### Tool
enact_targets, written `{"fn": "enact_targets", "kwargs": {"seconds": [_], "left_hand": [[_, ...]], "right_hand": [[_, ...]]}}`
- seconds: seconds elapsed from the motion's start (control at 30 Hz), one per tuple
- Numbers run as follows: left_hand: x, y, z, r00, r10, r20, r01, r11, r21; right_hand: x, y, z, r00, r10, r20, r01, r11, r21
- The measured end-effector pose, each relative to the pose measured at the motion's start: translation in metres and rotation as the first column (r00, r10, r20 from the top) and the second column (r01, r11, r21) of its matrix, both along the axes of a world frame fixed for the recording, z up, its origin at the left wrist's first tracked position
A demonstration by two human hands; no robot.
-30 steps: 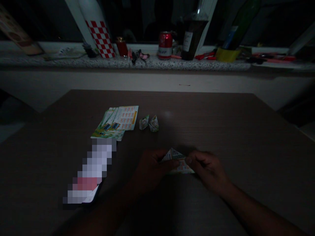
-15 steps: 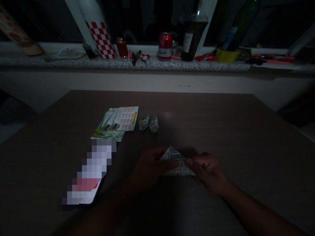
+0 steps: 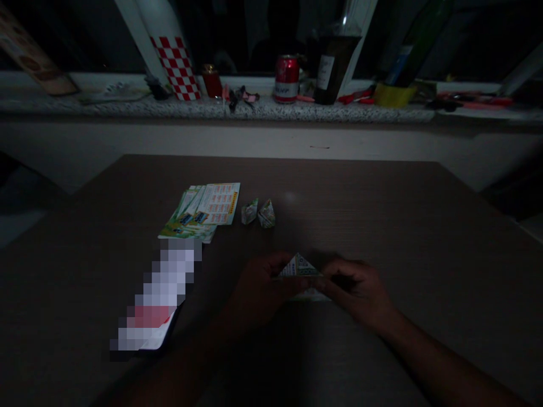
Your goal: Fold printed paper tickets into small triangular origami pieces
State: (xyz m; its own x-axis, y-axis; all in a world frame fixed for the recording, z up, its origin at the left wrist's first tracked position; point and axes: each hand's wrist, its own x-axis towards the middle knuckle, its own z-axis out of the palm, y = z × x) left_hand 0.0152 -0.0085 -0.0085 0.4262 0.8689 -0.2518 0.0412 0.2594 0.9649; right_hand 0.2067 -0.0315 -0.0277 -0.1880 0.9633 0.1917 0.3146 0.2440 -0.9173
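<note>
Between my hands is a printed sheet of paper (image 3: 302, 267) with its top folded to a point and a strip along its lower edge. My left hand (image 3: 263, 285) is closed on its left side, thumb across the front. My right hand (image 3: 358, 291) pinches the right side, its thumb close to the left thumb at the middle. Both thumbs cover part of the lower strip. Beyond my hands, two small folded paper pieces (image 3: 267, 215) stand side by side on the table (image 3: 382, 220). Left of them lies a fanned stack of printed leaflets (image 3: 218, 204).
A phone (image 3: 156, 339) with a blurred-out screen lies left of my left arm. Along the granite windowsill (image 3: 263, 112) stand a red can (image 3: 287, 79), a dark bottle (image 3: 328, 73), a red-and-white checkered bottle (image 3: 178, 68) and a green bottle (image 3: 418, 48). The room is dim.
My right hand has shifted slightly left, its thumb nearing the left thumb. Less of the paper's lower strip shows now. The leaflets and folded pieces stay put.
</note>
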Motion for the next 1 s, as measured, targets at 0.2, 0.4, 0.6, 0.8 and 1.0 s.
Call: {"fn": "enact_targets", "kwargs": {"seconds": [0.2,0.4,0.6,0.8,1.0], "left_hand": [[-0.0015,0.0012,0.0029,0.978,0.109,-0.179,-0.084,0.986,0.144],[-0.0040,0.0053,0.0004,0.962,0.270,-0.050,-0.265,0.960,0.091],[-0.0013,0.0040,0.0016,0.927,0.375,0.016,-0.373,0.916,0.146],[-0.0012,0.0040,0.0021,0.925,0.378,0.039,-0.379,0.915,0.136],[-0.0021,0.0037,0.0057,0.944,0.331,-0.007,-0.330,0.941,0.071]], "right_hand": [[-0.0017,0.0017,0.0017,0.992,-0.110,-0.068,0.105,0.992,-0.066],[0.0014,0.0036,0.0030,0.960,-0.236,-0.149,0.218,0.968,-0.126],[-0.0001,0.0019,0.0027,0.950,-0.274,-0.149,0.264,0.961,-0.084],[0.0006,0.0021,0.0026,0.945,-0.308,-0.114,0.305,0.952,-0.039],[0.0007,0.0020,0.0025,0.941,-0.314,-0.127,0.313,0.949,-0.028]]}}
